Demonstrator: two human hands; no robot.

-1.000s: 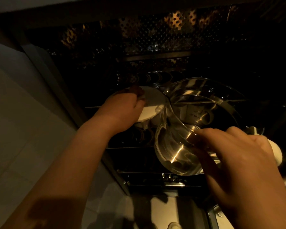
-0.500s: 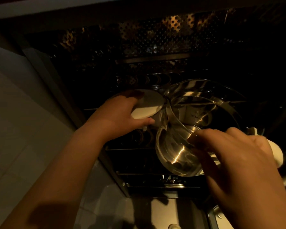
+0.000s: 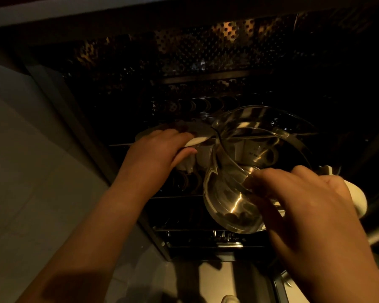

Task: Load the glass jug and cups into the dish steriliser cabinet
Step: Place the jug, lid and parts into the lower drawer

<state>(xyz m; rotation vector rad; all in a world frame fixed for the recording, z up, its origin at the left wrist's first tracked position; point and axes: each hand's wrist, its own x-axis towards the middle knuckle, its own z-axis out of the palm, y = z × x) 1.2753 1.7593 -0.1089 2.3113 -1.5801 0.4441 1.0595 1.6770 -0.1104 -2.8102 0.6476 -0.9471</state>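
Glass catches the dim light: the glass jug (image 3: 245, 171) lies tilted inside the dish steriliser cabinet (image 3: 206, 62), over its wire rack (image 3: 175, 196), mouth toward twelve o'clock. At its five o'clock side the right hand (image 3: 311, 206) curls round the jug's base. At nine o'clock of the jug, the left hand (image 3: 160, 152) pinches a white plate (image 3: 197, 139), thumb beneath its rim.

The clear glass jug (image 3: 245, 171) is glossy and smooth, the dark cabinet's perforated metal back wall (image 3: 206, 47) shiny, the thin wire racks (image 3: 175, 196) metallic.
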